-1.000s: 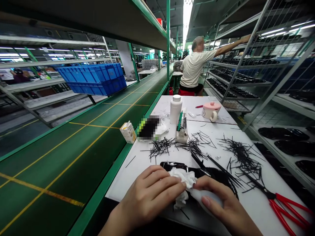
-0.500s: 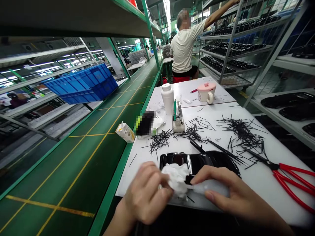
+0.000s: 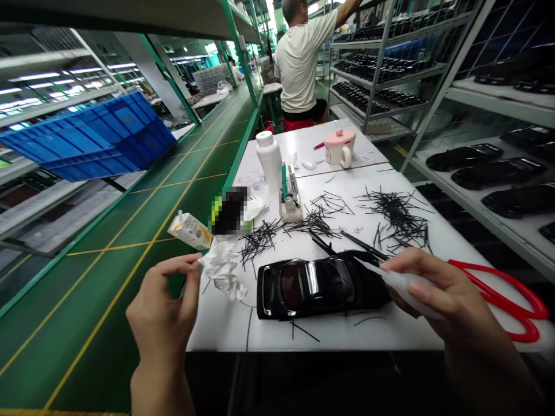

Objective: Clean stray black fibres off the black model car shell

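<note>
No lettering, number or sign can be read; the small, boxy white-and-yellow carton [image 3: 191,230] bears printed marks on its side (too small and blurred to make out).

This was a factory floor: a long green conveyor belt [image 3: 108,283] ran beside the white bench [image 3: 347,338], metal racks [image 3: 448,86] held rows of matching black model cars [image 3: 498,172], and blue crates [image 3: 95,136] sat beyond the belt.

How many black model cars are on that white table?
1: a black model car, between the left hand and right hand, on the table's near end. Other cars sit on the rack at right; some may be hidden.
</note>
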